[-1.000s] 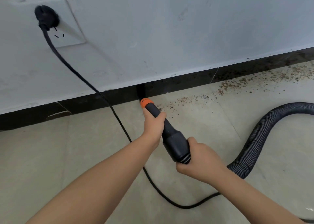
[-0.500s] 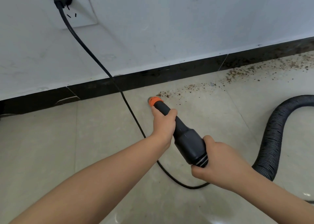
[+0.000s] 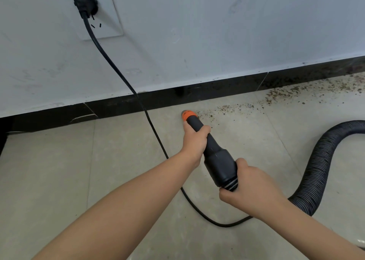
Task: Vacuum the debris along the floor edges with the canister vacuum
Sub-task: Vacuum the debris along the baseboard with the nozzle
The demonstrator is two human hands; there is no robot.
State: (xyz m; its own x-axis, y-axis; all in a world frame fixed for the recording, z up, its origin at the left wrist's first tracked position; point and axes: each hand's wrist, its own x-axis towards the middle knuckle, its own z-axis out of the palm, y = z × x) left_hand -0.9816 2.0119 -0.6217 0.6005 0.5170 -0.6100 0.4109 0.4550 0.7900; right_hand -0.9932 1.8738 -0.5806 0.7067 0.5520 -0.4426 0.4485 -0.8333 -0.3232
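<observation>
Both hands wrap the dark plastic vacuum nozzle [image 3: 214,153], left hand [image 3: 194,139] near its orange tip [image 3: 188,115], right hand [image 3: 249,182] at the hose end; brown debris [image 3: 280,96] trails right-centre, and the black power cord [image 3: 154,129] just left could snag

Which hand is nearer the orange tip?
The left hand, gripping the nozzle just behind the orange tip; the right hand holds the hose end.
</observation>
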